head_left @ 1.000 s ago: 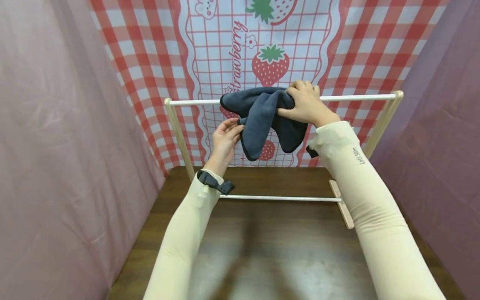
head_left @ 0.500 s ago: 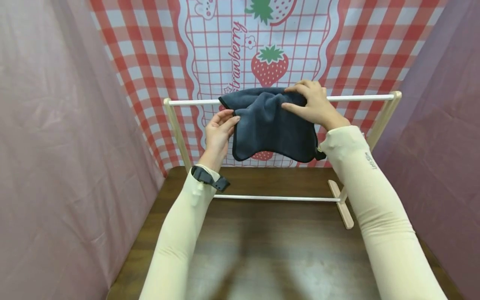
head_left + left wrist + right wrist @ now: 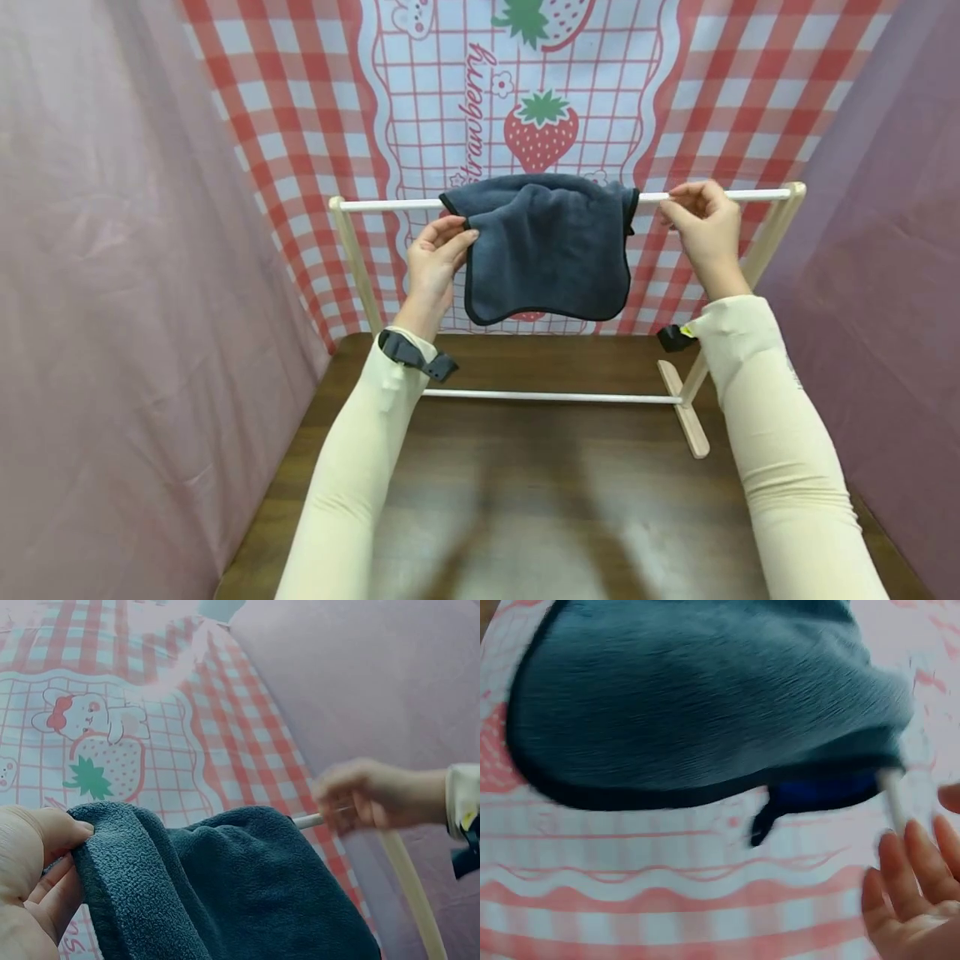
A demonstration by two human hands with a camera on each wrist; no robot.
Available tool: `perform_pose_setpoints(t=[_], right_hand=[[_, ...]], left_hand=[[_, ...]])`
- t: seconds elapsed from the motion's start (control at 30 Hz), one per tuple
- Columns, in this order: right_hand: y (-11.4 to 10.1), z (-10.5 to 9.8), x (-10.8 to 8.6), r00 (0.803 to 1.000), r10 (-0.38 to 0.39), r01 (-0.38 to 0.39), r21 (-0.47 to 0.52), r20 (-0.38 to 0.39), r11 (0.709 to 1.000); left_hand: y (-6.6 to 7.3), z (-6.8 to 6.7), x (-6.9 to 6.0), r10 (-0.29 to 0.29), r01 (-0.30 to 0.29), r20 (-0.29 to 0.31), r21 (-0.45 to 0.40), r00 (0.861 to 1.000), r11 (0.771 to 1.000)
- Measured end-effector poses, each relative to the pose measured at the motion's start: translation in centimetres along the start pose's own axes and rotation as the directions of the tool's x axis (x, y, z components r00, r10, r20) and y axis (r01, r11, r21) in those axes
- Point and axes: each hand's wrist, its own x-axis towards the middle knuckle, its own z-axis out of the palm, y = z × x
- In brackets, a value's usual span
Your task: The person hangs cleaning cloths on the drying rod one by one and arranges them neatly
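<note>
A dark blue-grey towel (image 3: 551, 250) with black edging hangs folded over the white top bar (image 3: 390, 205) of a wooden rack. My left hand (image 3: 435, 271) pinches its left edge between thumb and fingers, just below the bar. The left wrist view shows the fluffy towel (image 3: 255, 885) running away from that grip. To the right of the towel, my right hand (image 3: 708, 233) is at the bar, apart from the cloth. Its fingers (image 3: 907, 874) are loosely bent with the thumb apart in the right wrist view, and nothing is held. Whether it touches the bar is unclear.
A lower white rod (image 3: 555, 397) joins the rack's legs, and a wooden foot (image 3: 684, 410) stands on the brown table (image 3: 525, 500). Behind hangs a strawberry-print checked cloth (image 3: 300, 108). Pink curtains (image 3: 112, 292) flank both sides.
My right hand has let go of the towel and moved right along the bar. The bunched towel has spread out flatter. My left hand has shifted slightly left and up, still pinching the edge.
</note>
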Motion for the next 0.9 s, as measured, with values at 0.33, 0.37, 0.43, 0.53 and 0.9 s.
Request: perform_pose_setpoints(t=[0.33,0.37,0.43,0.53,0.9], right_hand=[[5.1,1.0,-2.3,0.941,0.253,-0.278,0.085,0.227,0.957],[5.3,1.3,-2.4,0.938,0.256,-0.285,0.099,0.233,0.953],[5.3,1.7,-2.4,0.938,0.258,-0.292,0.127,0.231,0.948],[5.1,1.9,-2.5,0.946,0.254,-0.286,0.148,0.203,0.947],[1.5,0.4,-0.2,0.965,0.246,-0.263,0.278,0.094,0.924]], left_hand=[[0.1,-0.3,0.2,0.025,-0.026,0.017,0.029,1.0,0.999],[0.1,-0.3,0.2,0.027,-0.028,0.02,0.028,0.999,0.999],[0.1,-0.4,0.3,0.033,-0.034,0.027,0.027,0.999,0.999],[0.2,-0.5,0.4,0.042,-0.044,0.036,0.045,0.998,0.998],[1.6,-0.5,2.5,0.059,-0.059,0.008,0.145,0.998,0.988]])
